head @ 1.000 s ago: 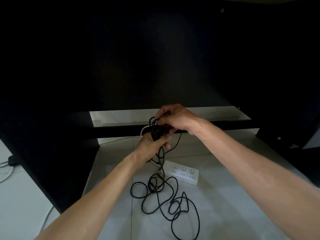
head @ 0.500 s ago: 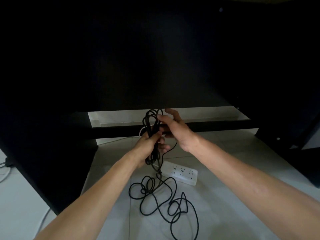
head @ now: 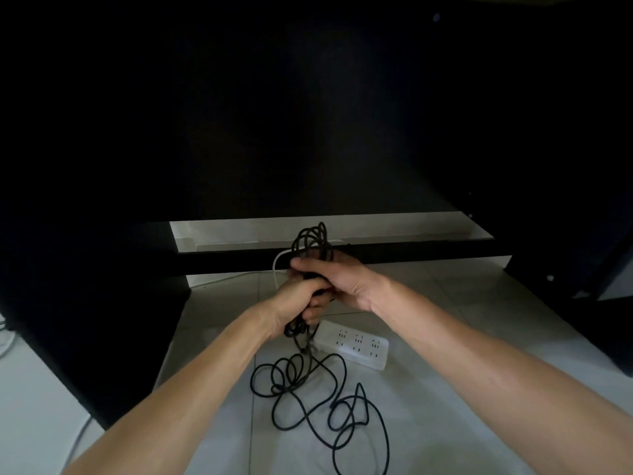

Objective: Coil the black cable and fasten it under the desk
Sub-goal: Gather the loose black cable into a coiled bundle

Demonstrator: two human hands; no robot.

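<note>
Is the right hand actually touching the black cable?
Touching. The head view shows the right hand with fingers curled round the black cable bundle, against the left hand.

One black cable (head: 310, 382); one power strip (head: 356, 344); two hands: left (head: 297, 301), right (head: 337, 277); one white cord (head: 276, 269).

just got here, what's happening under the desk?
A person is coiling a black cable. The left hand grips the bundle of loops, and the right hand closes over it from the right. Much of the cable lies loose on the floor tiles, beside a white power strip. Nothing is fastened yet.
</note>
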